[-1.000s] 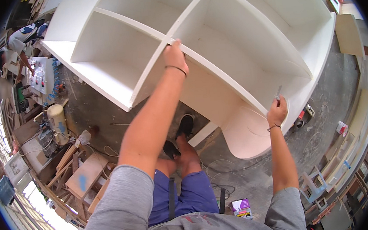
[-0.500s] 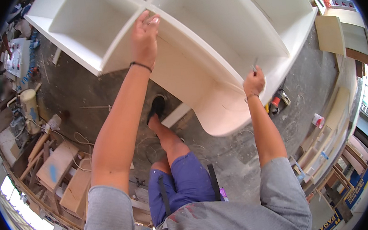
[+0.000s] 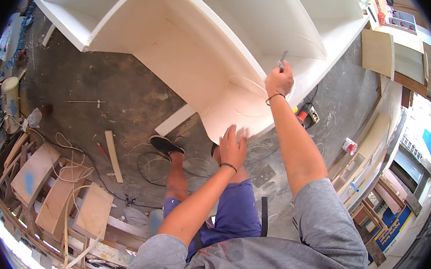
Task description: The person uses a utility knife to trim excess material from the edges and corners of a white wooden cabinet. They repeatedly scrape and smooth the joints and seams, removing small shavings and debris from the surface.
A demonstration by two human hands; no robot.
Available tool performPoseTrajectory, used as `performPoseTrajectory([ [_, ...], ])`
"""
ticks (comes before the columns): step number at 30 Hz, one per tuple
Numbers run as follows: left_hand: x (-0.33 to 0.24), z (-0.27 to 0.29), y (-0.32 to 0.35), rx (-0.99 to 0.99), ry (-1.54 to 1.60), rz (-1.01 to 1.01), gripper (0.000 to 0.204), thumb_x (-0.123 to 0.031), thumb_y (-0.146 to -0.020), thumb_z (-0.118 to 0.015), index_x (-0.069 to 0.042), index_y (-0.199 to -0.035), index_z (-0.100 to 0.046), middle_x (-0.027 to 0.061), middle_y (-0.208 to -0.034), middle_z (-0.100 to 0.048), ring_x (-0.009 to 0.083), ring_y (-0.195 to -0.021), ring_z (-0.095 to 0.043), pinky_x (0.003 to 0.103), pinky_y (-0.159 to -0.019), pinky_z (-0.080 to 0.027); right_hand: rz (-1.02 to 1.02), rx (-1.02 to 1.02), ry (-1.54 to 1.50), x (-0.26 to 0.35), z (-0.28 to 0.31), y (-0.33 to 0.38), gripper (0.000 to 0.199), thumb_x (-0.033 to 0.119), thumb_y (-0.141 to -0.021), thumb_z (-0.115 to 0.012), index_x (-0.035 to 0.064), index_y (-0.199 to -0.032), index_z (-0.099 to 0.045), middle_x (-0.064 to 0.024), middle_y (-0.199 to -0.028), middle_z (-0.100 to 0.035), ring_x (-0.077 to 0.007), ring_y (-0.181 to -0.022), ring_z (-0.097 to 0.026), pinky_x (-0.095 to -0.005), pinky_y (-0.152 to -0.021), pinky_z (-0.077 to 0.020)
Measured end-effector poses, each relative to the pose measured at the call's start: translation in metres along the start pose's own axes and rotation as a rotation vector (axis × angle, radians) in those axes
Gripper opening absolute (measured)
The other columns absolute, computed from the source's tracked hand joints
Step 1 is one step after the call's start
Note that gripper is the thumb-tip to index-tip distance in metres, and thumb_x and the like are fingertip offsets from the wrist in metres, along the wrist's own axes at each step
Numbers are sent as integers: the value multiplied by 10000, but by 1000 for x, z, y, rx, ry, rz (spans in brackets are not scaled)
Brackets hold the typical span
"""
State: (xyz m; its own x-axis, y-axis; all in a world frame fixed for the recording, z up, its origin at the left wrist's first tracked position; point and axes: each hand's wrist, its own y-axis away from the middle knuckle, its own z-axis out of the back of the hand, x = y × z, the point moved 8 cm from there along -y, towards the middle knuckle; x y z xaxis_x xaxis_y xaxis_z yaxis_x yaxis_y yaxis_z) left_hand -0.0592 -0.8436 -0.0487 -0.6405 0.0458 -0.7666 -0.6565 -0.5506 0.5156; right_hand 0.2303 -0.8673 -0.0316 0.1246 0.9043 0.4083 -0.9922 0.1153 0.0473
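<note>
A large white cabinet (image 3: 228, 37) with curved dividers fills the upper part of the head view, its pale rounded end panel (image 3: 217, 96) nearest to me. In my right hand (image 3: 279, 81) is a slim grey tool (image 3: 282, 59) that looks like a utility knife, pointing up and away beside the end of the middle divider. Thin pale strips (image 3: 248, 83) curl off near that divider's end. My left hand (image 3: 234, 148) is open, fingers stretched and slightly blurred, by the rounded corner of the end panel; whether it touches the edge I cannot tell.
A red power tool (image 3: 305, 112) lies on the floor right of the cabinet. Wooden boards (image 3: 61, 197) and loose strips pile up at the left. A white plank (image 3: 175, 120) lies near my feet, with cables around. A red-and-white tub (image 3: 349, 146) stands at the right.
My left hand has come off the cabinet's divider joint and down toward me, to the rounded corner. My right hand has shifted slightly left and up with the tool. My view has moved too.
</note>
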Motion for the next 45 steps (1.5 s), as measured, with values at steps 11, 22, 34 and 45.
performPoseTrajectory([
  [11, -91, -59, -80, -56, 380, 107, 459, -208, -909, -568, -43, -1336, -530, 171, -1240, -600, 311, -988, -644, 388, -875, -514, -273, 441, -917, -33, -36, -17, 201, 52, -891, -664, 30, -1082, -607, -1, -818, -606, -98, -684, -567, -271, -613, -480],
  [22, -33, -4, -36, -490, 131, 52, 162, -192, -878, -651, -32, -859, -675, 130, -784, -643, 296, -759, -596, 389, -699, -482, -156, 972, -878, -10, 85, -77, 112, 31, -906, -588, 14, -1001, -531, -79, -878, -619, -150, -765, -622, -267, -632, -472],
  [34, 14, 41, -18, -1009, 388, 310, 626, -229, -962, -612, -11, -1473, -324, 255, -1525, -185, 312, -1215, -524, 360, -946, -494, -90, 1331, -333, -23, 98, -8, 98, 103, -966, -555, 95, -985, -459, 10, -778, -500, -59, -631, -396, -222, -568, -353],
  [45, -56, -47, -105, -48, 730, 330, 290, -300, -910, -669, -20, -984, -683, 65, -855, -689, 200, -827, -663, 314, -780, -518, 150, 1183, -55, -7, 120, -9, 177, 44, -919, -625, -1, -1085, -581, -6, -852, -601, -62, -721, -510, -211, -631, -420],
])
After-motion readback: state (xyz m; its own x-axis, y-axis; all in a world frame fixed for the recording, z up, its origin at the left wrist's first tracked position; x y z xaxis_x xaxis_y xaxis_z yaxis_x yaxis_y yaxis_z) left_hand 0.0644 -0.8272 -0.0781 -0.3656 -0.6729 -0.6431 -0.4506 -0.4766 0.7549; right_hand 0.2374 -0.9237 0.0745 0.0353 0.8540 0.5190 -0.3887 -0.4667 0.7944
